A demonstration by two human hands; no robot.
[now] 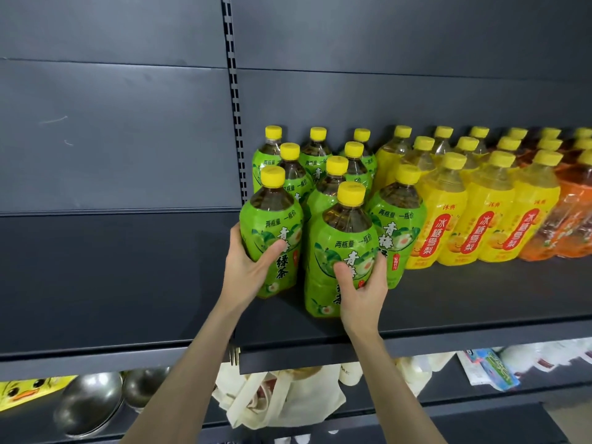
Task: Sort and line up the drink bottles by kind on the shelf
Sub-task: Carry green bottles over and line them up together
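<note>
Both hands are up on the shelf [464, 302] among the green plum tea bottles. The left hand [253, 270] is wrapped around the green tea bottle at the left front corner [272, 219], thumb across the label and the other fingers curled round behind. The right hand [362, 283] grips the nearest green tea bottle [339, 232] the same way, low on its body. That bottle stands at about six o'clock of the green cluster, closest of all to the shelf's front edge.

The rest of the green teas crowd behind at twelve o'clock in loose, staggered files. One more green tea [397, 219] sits at three o'clock of the held pair, just beside the yellow pear drink bottles [445, 225]. These run in tidy rows, with the orange-labelled bottles [573, 219] beyond them at the far right.

To my eye the green group is what remains to be straightened. The worry is the nearest bottle: a tug toward six o'clock could take its base over the lip, down toward the steel bowls [89, 402] and cloth bags [282, 398] on the shelf below. Pushing either bottle back hard could also topple the tall, tightly packed neighbours. The glossy wrap looks slippery for a low grip.
</note>
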